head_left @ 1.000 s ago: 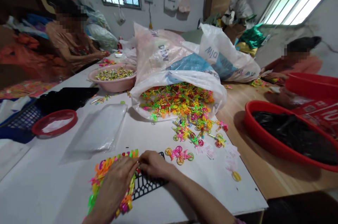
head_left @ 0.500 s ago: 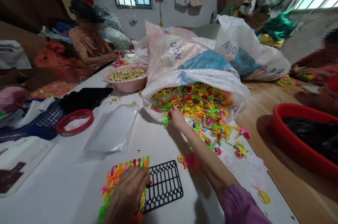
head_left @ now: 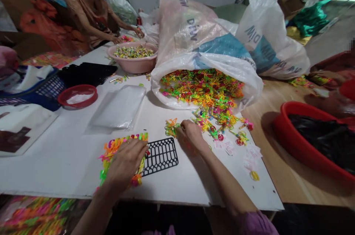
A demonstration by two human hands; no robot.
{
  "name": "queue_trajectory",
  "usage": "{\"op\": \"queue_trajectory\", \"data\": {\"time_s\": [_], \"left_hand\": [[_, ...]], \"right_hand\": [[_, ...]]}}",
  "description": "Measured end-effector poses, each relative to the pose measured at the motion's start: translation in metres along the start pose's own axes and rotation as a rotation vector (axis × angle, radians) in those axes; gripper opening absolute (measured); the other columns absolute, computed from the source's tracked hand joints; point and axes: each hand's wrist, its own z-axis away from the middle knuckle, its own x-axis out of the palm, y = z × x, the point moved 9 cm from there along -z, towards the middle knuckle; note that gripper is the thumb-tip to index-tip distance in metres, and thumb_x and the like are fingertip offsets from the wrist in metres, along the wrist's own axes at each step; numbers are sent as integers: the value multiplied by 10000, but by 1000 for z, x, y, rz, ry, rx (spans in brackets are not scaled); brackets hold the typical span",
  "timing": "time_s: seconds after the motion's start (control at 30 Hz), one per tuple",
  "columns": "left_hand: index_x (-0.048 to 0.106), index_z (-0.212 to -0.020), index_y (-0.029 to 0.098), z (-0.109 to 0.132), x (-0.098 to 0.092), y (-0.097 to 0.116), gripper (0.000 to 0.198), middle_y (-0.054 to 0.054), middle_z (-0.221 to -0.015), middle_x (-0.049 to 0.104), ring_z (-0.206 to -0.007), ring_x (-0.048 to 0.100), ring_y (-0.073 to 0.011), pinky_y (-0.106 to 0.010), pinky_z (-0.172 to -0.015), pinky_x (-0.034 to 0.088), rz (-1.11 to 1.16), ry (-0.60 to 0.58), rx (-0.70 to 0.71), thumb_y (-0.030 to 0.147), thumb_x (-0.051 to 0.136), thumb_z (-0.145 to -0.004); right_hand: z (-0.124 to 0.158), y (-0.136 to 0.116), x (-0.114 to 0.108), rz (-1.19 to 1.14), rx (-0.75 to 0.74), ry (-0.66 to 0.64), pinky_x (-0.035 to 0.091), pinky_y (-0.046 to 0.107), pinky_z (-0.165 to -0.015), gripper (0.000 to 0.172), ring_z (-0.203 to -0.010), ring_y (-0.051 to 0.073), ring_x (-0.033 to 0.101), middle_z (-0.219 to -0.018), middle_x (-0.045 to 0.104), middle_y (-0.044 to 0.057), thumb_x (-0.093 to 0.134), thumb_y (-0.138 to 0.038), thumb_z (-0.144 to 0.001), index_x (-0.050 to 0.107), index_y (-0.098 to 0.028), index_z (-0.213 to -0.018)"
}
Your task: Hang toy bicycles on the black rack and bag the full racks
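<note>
Head view: right hand [head_left: 191, 135], back from the bag [head_left: 194, 43], pinches neon pieces [head_left: 171, 127] beside the black grid [head_left: 162, 155] (left hand [head_left: 126, 161] lies spread on filled rows [head_left: 111, 150]).

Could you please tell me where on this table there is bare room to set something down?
Bare: the white board between the clear plastic and the left hand; the front strip below the black grid; the wood before the red basin. Crowded: from the right hand to the sack, strewn with coloured pieces.
</note>
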Motion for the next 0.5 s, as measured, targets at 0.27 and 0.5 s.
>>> {"op": "queue_trajectory", "data": {"time_s": [0.27,0.5], "left_hand": [[612,-889,175,2,1,-1,253,-41,-840,647,-826,588,-181,-312,-794,430,49,-24,-66,316,403,-912],[593,-877,179,-5,-3,-2,216,-38,-818,636,-808,579,-182,-316,-788,425,28,-51,-61,283,406,-907]], "right_hand": [[-12,-2,17,-61,193,-80,377,283,-643,285,-792,225,608,-850,672,112,451,-358,-839,654,-163,-889],[-4,2,-15,-339,173,146,369,246,-611,189,-680,159,581,-766,657,49,491,-307,-807,613,-171,-854]]}}
